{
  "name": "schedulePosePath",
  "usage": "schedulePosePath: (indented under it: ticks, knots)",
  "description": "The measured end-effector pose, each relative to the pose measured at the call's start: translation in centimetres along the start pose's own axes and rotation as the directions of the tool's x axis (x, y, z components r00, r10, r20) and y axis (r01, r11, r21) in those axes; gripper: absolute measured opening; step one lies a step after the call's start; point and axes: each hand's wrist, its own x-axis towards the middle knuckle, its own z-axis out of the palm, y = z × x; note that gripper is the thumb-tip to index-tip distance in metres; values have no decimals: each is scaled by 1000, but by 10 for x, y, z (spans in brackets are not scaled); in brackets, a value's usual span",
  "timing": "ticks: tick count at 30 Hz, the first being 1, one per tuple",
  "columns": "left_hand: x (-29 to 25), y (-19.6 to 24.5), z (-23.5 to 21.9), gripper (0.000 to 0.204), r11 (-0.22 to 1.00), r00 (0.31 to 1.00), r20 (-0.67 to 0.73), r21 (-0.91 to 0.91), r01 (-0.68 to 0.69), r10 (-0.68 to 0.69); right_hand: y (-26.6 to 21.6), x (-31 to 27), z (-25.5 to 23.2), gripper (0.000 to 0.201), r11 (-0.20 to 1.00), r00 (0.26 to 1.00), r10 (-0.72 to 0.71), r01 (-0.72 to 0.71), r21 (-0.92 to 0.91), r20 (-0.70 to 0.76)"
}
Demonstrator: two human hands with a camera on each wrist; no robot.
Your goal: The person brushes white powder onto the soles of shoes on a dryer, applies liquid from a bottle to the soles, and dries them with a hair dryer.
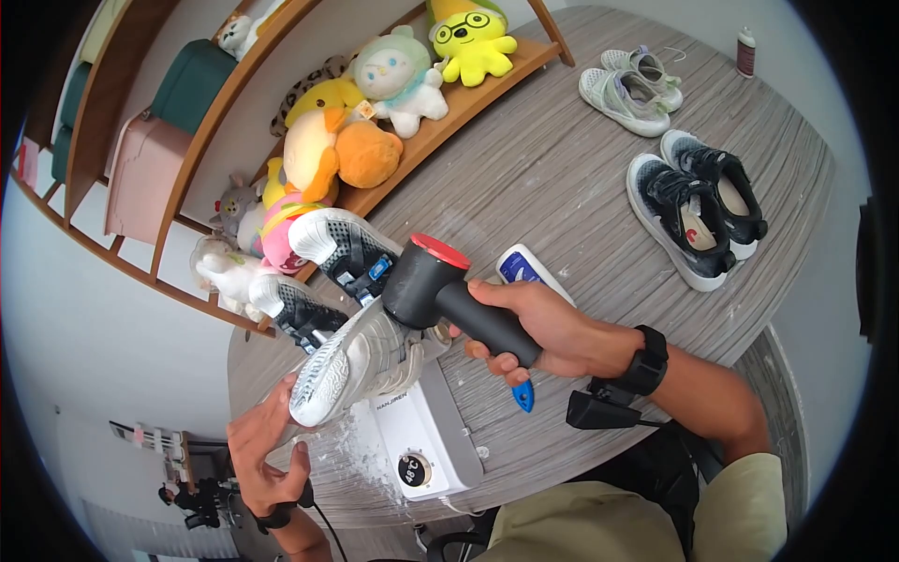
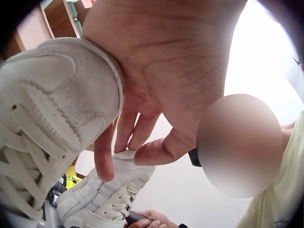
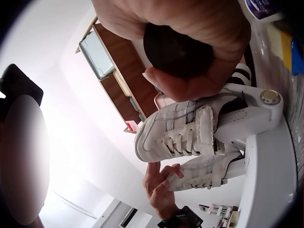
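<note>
My right hand (image 1: 557, 332) grips the handle of a black handheld device (image 1: 482, 323) with a red rim, held beside a white lace-up shoe (image 1: 351, 370). The right wrist view shows two white shoes (image 3: 171, 130) fitted on arms of a white machine (image 3: 270, 175); its display reads 48°C in the head view. At the toe end, my left hand (image 1: 262, 454) touches the shoe with spread fingers. Seen from the left wrist, the left hand (image 2: 166, 71) has its fingers apart between a near shoe (image 2: 42, 114) and a farther one (image 2: 104, 194).
Two dark shoes (image 1: 351, 253) stand behind the white ones. More black shoes (image 1: 688, 211), pale shoes (image 1: 632, 94) and a small bottle (image 1: 745, 51) are on the table's right side. A white and blue bottle (image 1: 524, 267) lies near the device. A shelf (image 1: 459, 112) with plush toys borders the table.
</note>
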Motion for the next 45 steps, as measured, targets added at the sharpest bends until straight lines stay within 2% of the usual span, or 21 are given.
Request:
schedulePosePath:
  ticks: [4, 13, 16, 18, 22, 25, 28, 34, 37, 40, 44, 45]
  knots:
    - [-1, -2, 0, 72, 1000, 1000, -4, -16, -11, 11, -2, -4, 2, 47, 1000, 998, -15, 15, -10, 61]
    - [1, 1, -2, 71, 999, 1000, 8, -39, -1, 2, -2, -9, 4, 47, 996, 997, -47, 52, -67, 69]
    - [3, 1, -3, 71, 1000, 1000, 22, -19, -7, 8, -6, -7, 1, 48, 995, 993, 58, -65, 74, 103]
    - [3, -2, -2, 71, 999, 999, 26, -2, -37, 37, -10, -9, 0, 48, 996, 991, 68, -74, 45, 117]
    - [3, 0, -2, 71, 997, 1000, 19, -79, -22, 23, -18, -12, 6, 48, 997, 992, 69, -67, -24, 102]
    - [3, 0, -5, 72, 997, 999, 39, -81, 0, 3, -33, -21, 12, 49, 986, 991, 66, -48, -157, 114]
    - [0, -2, -4, 73, 996, 998, 58, -86, 28, -23, -39, -36, 29, 48, 966, 999, 28, -17, -260, 39]
    - [6, 5, -2, 72, 996, 1000, 2, -90, -14, 15, -20, -48, 51, 47, 933, 992, -127, 125, -338, 14]
    - [5, 4, -3, 73, 996, 1000, 5, -84, -14, 15, -11, -52, 54, 44, 851, 977, -206, 202, -484, 46]
    - [5, 3, -3, 74, 995, 1000, 7, -97, -22, 23, 10, -53, 57, 42, 803, 942, -332, 307, -511, 44]
    - [4, 3, -3, 74, 994, 1000, 13, -103, -19, 21, 33, -54, 57, 41, 780, 915, -394, 384, -493, 90]
    - [4, 2, -3, 74, 994, 1000, 12, -104, -23, 24, 35, -54, 58, 41, 742, 898, -419, 424, -520, 134]
